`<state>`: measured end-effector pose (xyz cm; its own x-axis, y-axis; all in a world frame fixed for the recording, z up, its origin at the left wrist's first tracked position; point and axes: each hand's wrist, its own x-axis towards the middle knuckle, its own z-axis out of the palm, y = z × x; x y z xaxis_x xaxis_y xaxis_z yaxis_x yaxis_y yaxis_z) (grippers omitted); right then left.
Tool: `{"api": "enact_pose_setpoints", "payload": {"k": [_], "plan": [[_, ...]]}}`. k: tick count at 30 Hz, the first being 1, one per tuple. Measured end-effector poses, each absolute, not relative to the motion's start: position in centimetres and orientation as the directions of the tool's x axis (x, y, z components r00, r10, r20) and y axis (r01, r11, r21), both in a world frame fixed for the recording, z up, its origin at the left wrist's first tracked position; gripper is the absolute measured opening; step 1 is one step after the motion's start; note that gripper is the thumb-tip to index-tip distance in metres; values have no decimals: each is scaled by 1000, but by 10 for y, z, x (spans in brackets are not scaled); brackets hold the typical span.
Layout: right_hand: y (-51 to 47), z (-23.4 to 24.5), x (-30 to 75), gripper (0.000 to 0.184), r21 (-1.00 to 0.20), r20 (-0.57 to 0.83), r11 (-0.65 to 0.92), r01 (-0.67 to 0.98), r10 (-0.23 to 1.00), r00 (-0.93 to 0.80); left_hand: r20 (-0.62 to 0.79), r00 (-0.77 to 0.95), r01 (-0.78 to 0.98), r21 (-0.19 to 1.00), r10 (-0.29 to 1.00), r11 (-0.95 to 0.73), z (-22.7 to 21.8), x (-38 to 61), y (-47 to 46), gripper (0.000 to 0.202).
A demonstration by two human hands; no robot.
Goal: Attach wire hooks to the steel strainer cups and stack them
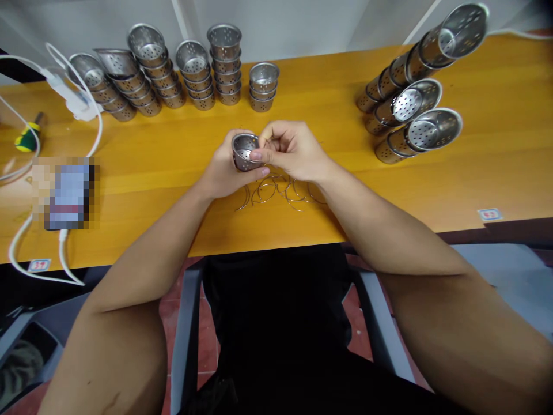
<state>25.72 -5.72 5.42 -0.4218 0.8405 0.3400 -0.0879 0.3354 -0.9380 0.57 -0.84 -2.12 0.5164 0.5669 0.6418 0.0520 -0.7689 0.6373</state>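
Observation:
A small perforated stainless-steel cup (244,164) is held by my left hand (224,167), its mouth tilted up and toward me. The fingers wrap round its left side and the thumb lies below the front. At the cup's right rim, my right hand (294,150) pinches thumb and forefinger together on what looks like a thin wire, mostly hidden by the fingers. Several curved thin metal wires (268,187) lie loose on the table just below both hands.
Several stacks of perforated cups (224,63) stand along the table's back left. More leaning stacks (406,109) are at the right. A phone (67,196) with white cables (100,124) and a green-yellow screwdriver (28,137) lie at the left of the wooden table (324,225).

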Motion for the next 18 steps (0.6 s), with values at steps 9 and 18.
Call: {"api": "enact_pose_setpoints", "payload": {"k": [9,18], "plan": [[-59,51,258,73,-911,391,411,-35,834,-389,562,491,89,728,666,-680,-22,10,-8,111],[-57,49,269,51,-709,613,682,180,722,-320,612,399,67,723,682,-688,-27,8,-6,108]]}}
